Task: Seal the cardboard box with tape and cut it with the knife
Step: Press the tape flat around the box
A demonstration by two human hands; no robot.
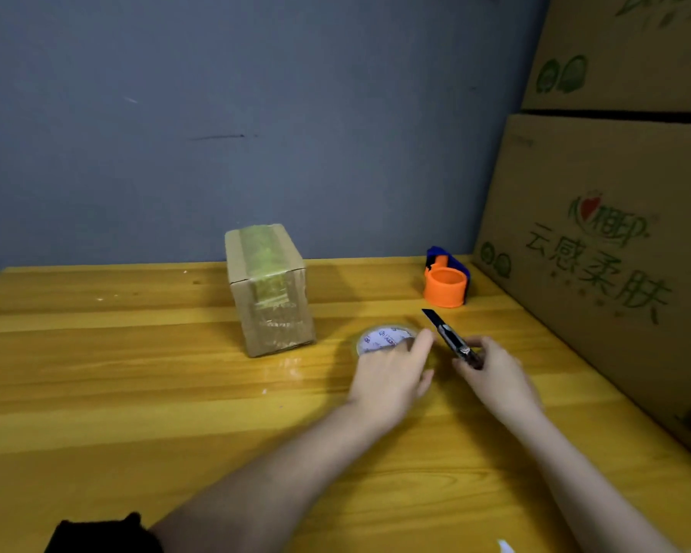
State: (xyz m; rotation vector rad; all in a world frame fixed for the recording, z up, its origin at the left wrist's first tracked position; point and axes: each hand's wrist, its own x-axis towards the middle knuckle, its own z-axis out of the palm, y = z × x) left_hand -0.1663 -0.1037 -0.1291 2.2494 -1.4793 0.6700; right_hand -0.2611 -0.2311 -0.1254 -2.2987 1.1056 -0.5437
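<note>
A small cardboard box (270, 293) stands upright on the yellow wooden table (136, 373), with yellowish clear tape running over its top and down its front. To its right a roll of clear tape (381, 338) lies flat, and my left hand (391, 373) rests on it with fingers spread over its near side. My right hand (495, 373) grips a utility knife (445, 337) by the handle, its dark blade extended and pointing up and away, just right of the roll.
An orange and blue tape dispenser (445, 279) sits at the back right of the table. Large printed cardboard cartons (599, 241) are stacked along the right edge. A blue-grey wall (256, 113) closes the back.
</note>
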